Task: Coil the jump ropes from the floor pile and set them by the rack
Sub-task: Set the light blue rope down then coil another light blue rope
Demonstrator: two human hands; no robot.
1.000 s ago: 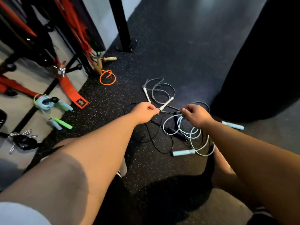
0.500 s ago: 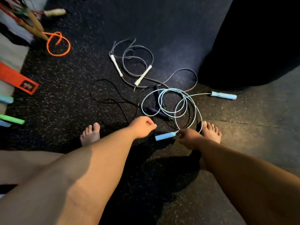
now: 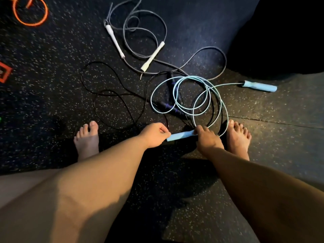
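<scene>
- The orange loop [image 3: 31, 24] is cut off by the top edge.
- The red tag [image 3: 4, 72] is cut off by the left edge. Its print is too blurry to read.
- The right hand [image 3: 208, 139] hides one end of the blue handle [image 3: 180, 135].
- The left hand [image 3: 154, 135] is a fist. Its inside is hidden.
- The big shape [image 3: 280, 32] at the top right is too dark to tell.

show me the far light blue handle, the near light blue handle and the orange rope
far light blue handle [image 3: 259, 86], head view, middle of the grip
near light blue handle [image 3: 181, 135], head view, middle of the grip
orange rope [image 3: 31, 25], head view, bottom arc of the loop
</scene>
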